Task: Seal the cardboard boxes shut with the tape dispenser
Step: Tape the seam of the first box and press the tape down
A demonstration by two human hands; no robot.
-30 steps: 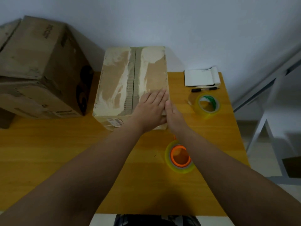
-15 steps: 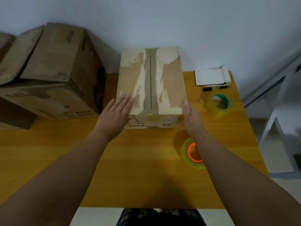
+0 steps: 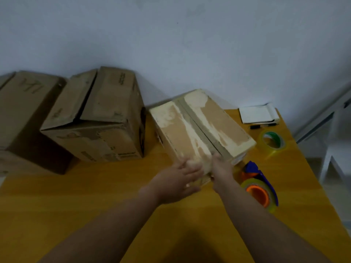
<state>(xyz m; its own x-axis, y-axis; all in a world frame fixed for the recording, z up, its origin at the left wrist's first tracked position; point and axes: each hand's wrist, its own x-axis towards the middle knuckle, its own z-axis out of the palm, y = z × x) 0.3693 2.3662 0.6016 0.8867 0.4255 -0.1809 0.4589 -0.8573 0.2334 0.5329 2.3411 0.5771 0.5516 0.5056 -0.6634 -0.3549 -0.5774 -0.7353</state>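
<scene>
Cardboard box point(image 3: 205, 128) between bigger box point(image 3: 98, 118) and tape dispenser point(image 3: 260, 188): left hand point(image 3: 178, 183) flat against it, right hand point(image 3: 222, 169) grip unclear.

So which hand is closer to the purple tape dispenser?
Right. The right hand is on the small box, just left of the tape dispenser. The left hand is on the box too, beyond the right one.

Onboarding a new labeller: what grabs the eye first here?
The pale, scuffed box in the centre, askew, with the left hand and right hand at its near end. Next, the tape dispenser with its orange core beside the right forearm, and bigger brown boxes at left.
</scene>
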